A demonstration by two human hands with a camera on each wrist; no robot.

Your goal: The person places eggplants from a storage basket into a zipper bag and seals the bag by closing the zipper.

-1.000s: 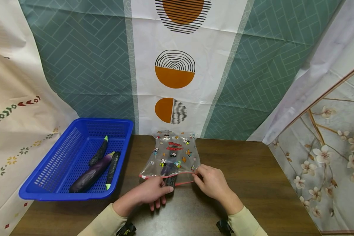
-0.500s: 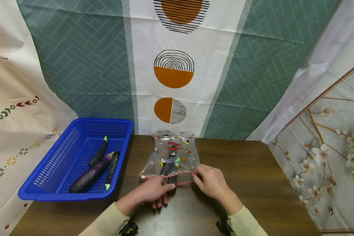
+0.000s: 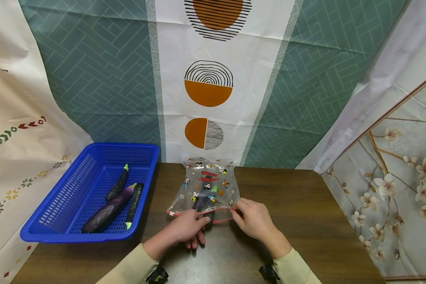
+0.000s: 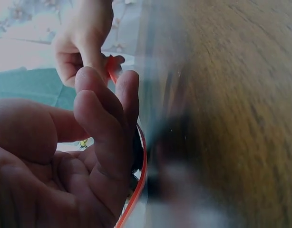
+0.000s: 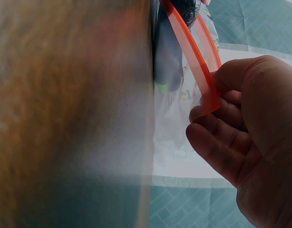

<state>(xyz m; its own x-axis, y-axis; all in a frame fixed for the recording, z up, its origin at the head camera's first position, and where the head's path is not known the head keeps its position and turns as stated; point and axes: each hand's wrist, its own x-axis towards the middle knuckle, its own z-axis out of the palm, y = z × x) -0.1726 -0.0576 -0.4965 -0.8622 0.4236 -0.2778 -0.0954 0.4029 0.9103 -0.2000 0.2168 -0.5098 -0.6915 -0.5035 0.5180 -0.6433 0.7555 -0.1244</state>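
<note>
A clear zip bag (image 3: 213, 179) printed with cartoon figures lies flat on the table, its red-edged mouth facing me. Its right corner is pinched between the thumb and fingers of my right hand (image 3: 253, 219); the right wrist view shows the red zip strip (image 5: 196, 57) in that grip. My left hand (image 3: 188, 227) is at the mouth's left part, thumb against the near end of a dark, bumpy cucumber (image 3: 210, 217). Its other fingers are loosely bent in the left wrist view. Most of the cucumber is inside the bag, where a green tip and a purplish shape show through.
At the left, a blue plastic basket (image 3: 39, 232) holds a purple eggplant (image 3: 108, 211) and two dark, bumpy vegetables with green tips. The brown wooden table (image 3: 287, 189) meets a patterned cloth backdrop along its far edge. A floral panel (image 3: 394, 205) stands at the right.
My left hand has moved slightly to the right and forward, and the cucumber has slid further into the bag. My right hand keeps its hold on the bag's corner.
</note>
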